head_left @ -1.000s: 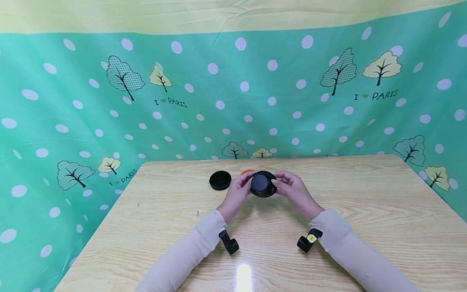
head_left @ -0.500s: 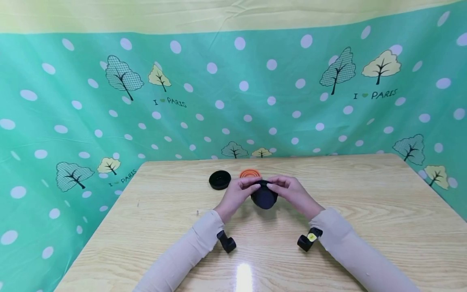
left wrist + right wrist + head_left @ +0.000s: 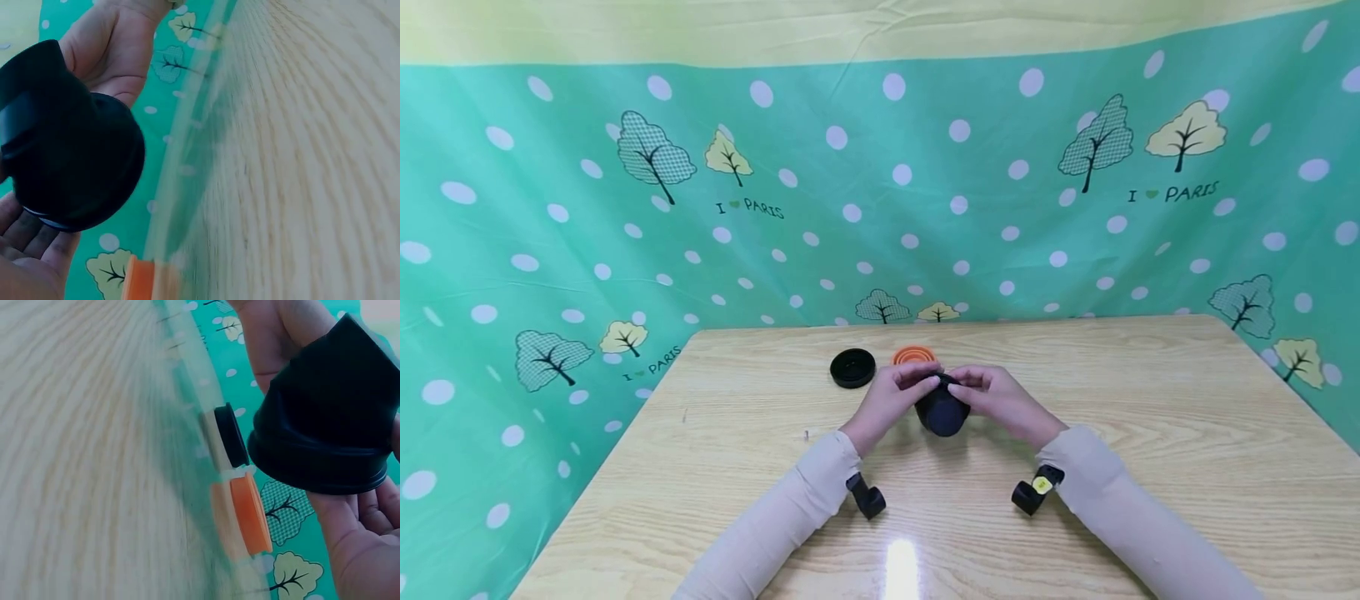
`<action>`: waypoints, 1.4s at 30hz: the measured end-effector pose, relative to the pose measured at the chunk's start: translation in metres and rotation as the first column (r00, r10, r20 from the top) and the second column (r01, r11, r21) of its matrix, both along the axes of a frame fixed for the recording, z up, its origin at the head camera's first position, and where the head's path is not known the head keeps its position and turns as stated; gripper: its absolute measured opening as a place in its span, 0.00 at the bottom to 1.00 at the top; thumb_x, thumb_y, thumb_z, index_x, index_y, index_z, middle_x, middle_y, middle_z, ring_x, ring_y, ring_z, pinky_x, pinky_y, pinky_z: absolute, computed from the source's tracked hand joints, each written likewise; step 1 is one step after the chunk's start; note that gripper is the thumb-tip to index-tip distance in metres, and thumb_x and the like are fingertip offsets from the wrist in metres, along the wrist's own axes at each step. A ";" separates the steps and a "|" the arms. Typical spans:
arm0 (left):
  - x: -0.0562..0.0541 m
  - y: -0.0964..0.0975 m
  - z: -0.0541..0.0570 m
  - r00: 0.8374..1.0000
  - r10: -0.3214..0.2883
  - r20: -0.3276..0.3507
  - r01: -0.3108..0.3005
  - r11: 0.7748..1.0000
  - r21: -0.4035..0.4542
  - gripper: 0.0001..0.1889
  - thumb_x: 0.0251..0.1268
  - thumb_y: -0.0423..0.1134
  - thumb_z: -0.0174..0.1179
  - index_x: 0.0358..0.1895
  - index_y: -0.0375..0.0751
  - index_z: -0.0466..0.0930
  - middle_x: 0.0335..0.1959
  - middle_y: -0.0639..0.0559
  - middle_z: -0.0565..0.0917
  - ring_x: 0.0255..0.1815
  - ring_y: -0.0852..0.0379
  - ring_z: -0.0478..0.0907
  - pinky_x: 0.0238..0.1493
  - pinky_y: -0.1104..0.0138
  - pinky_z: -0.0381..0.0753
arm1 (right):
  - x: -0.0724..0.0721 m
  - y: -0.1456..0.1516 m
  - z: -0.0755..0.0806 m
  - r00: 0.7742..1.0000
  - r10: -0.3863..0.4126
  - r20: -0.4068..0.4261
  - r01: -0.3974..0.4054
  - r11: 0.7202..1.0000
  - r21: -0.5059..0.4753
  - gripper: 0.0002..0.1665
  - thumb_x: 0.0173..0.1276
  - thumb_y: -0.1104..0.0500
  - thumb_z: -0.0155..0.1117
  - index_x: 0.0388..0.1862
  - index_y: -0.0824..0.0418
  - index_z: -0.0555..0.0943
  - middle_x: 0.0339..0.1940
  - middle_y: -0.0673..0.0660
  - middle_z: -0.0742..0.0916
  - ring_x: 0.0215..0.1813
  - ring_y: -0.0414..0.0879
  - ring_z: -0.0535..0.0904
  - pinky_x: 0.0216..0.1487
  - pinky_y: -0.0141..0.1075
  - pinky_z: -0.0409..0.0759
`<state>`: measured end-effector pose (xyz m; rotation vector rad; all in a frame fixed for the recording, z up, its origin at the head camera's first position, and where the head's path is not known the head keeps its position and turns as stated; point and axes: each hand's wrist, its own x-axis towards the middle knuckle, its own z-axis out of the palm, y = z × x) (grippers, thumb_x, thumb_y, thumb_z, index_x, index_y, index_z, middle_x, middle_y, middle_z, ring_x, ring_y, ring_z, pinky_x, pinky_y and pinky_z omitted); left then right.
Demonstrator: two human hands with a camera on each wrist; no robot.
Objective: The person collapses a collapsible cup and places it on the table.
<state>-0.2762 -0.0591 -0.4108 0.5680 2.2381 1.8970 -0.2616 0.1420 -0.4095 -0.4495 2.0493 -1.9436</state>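
Left hand (image 3: 891, 398) and right hand (image 3: 1000, 402) are gripping one black piece (image 3: 943, 415) between them.

Nearest, pale sleeves (image 3: 790, 512) are covering the forearms, and black wrist cameras (image 3: 869, 502) are sitting at the cuffs. Ahead of these, both hands are curling in, thumbs pressing the piece's top from the near side; the piece is hanging above the table (image 3: 737, 442), its rounded end tilting down and toward the person. Left of the left hand, a black dish (image 3: 852, 368) is lying on the wood; just past that hand's fingers, an orange disc (image 3: 914, 354) is resting. Farthest, dotted green cloth (image 3: 865, 200) is hanging behind.
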 end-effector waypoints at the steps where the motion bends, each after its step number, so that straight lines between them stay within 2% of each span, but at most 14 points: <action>1: 0.000 0.000 0.001 1.000 0.009 0.008 -0.009 1.000 0.012 0.20 0.68 0.43 0.57 0.58 0.38 0.77 0.56 0.47 0.80 0.60 0.55 0.73 0.60 0.65 0.73 | 0.000 0.000 0.000 1.000 0.012 0.013 -0.011 0.999 -0.039 0.22 0.70 0.60 0.58 0.56 0.75 0.71 0.45 0.55 0.82 0.43 0.40 0.81 0.43 0.33 0.82; 4: -0.001 0.000 0.003 0.998 0.023 0.051 -0.027 0.997 0.068 0.22 0.70 0.48 0.53 0.60 0.37 0.74 0.59 0.45 0.76 0.60 0.56 0.72 0.60 0.63 0.72 | 0.000 0.001 0.000 0.998 0.034 0.043 -0.026 0.987 -0.158 0.14 0.71 0.63 0.55 0.52 0.69 0.72 0.43 0.53 0.81 0.43 0.40 0.80 0.43 0.33 0.82; 7: 0.000 0.000 0.005 0.993 0.015 0.116 -0.032 0.988 0.148 0.25 0.72 0.50 0.50 0.62 0.35 0.71 0.60 0.44 0.75 0.56 0.58 0.74 0.58 0.62 0.74 | -0.001 0.001 0.000 0.998 0.041 0.052 -0.026 0.961 -0.275 0.08 0.72 0.65 0.54 0.48 0.62 0.72 0.41 0.52 0.79 0.43 0.40 0.79 0.42 0.32 0.81; 10: 0.001 0.001 0.006 0.985 -0.005 0.171 -0.033 0.976 0.214 0.24 0.73 0.48 0.48 0.62 0.34 0.70 0.56 0.44 0.76 0.47 0.61 0.78 0.55 0.65 0.76 | -0.001 0.002 0.000 0.999 0.035 0.026 -0.023 0.931 -0.365 0.07 0.73 0.65 0.51 0.47 0.59 0.72 0.43 0.52 0.80 0.43 0.40 0.79 0.42 0.31 0.81; 13: 0.001 0.002 0.005 0.985 -0.017 0.171 -0.025 0.970 0.241 0.23 0.74 0.44 0.48 0.62 0.31 0.69 0.54 0.42 0.77 0.42 0.61 0.79 0.53 0.66 0.77 | -0.001 0.004 0.001 1.000 0.022 0.003 -0.019 0.910 -0.414 0.07 0.74 0.65 0.49 0.47 0.59 0.72 0.43 0.51 0.81 0.44 0.40 0.79 0.42 0.31 0.82; 19: -0.002 0.003 0.002 0.990 0.017 0.137 -0.044 0.979 0.198 0.21 0.73 0.42 0.50 0.61 0.33 0.71 0.57 0.41 0.76 0.45 0.61 0.77 0.52 0.66 0.77 | -0.001 0.003 0.001 1.000 -0.007 0.003 0.008 0.911 -0.412 0.07 0.73 0.67 0.49 0.45 0.58 0.73 0.41 0.50 0.81 0.42 0.39 0.79 0.41 0.29 0.81; 23: -0.004 0.002 0.000 0.991 0.043 0.127 -0.066 0.981 0.182 0.19 0.72 0.41 0.51 0.60 0.32 0.72 0.52 0.44 0.78 0.41 0.62 0.75 0.47 0.68 0.76 | -0.002 0.001 0.000 1.000 -0.026 0.008 0.027 0.919 -0.392 0.07 0.72 0.67 0.51 0.44 0.58 0.73 0.40 0.50 0.80 0.41 0.38 0.78 0.40 0.27 0.80; 28: -0.004 0.004 0.002 0.991 0.075 0.111 -0.094 0.978 0.184 0.17 0.70 0.35 0.53 0.56 0.27 0.73 0.45 0.51 0.78 0.40 0.63 0.74 0.43 0.72 0.76 | -0.003 0.001 -0.002 0.999 -0.037 0.007 0.037 0.926 -0.375 0.07 0.72 0.68 0.51 0.44 0.59 0.73 0.39 0.51 0.79 0.40 0.38 0.78 0.41 0.28 0.80; 32: 0.004 0.005 0.011 0.992 0.113 0.054 -0.120 0.981 0.152 0.14 0.67 0.31 0.55 0.52 0.24 0.74 0.41 0.53 0.78 0.39 0.65 0.73 0.41 0.75 0.74 | -0.003 0.001 -0.002 0.999 -0.039 0.005 0.039 0.928 -0.369 0.07 0.72 0.69 0.50 0.43 0.60 0.73 0.39 0.51 0.79 0.40 0.38 0.78 0.42 0.29 0.81; 36: 0.014 0.006 0.020 0.992 0.124 0.006 -0.124 0.982 0.143 0.14 0.67 0.30 0.55 0.51 0.23 0.75 0.40 0.50 0.79 0.38 0.65 0.73 0.41 0.75 0.74 | -0.004 0.001 -0.002 0.999 -0.051 0.013 0.052 0.938 -0.344 0.06 0.72 0.68 0.51 0.44 0.61 0.72 0.40 0.52 0.79 0.41 0.39 0.79 0.44 0.30 0.81; 37: 0.014 0.006 0.020 0.992 0.125 -0.002 -0.123 0.982 0.142 0.14 0.67 0.30 0.55 0.51 0.24 0.75 0.41 0.48 0.80 0.38 0.65 0.73 0.41 0.75 0.74 | -0.004 0.002 -0.002 0.999 -0.052 0.016 0.055 0.940 -0.337 0.06 0.72 0.68 0.51 0.45 0.62 0.72 0.40 0.53 0.79 0.42 0.39 0.79 0.44 0.30 0.81; 42: 0.003 0.004 0.005 0.992 0.122 -0.035 -0.118 0.989 0.093 0.15 0.67 0.35 0.57 0.53 0.31 0.78 0.48 0.42 0.82 0.44 0.62 0.77 0.46 0.73 0.76 | -0.004 0.003 -0.001 0.998 -0.057 0.006 0.056 0.958 -0.282 0.08 0.71 0.67 0.53 0.47 0.66 0.72 0.40 0.54 0.79 0.43 0.40 0.78 0.45 0.31 0.81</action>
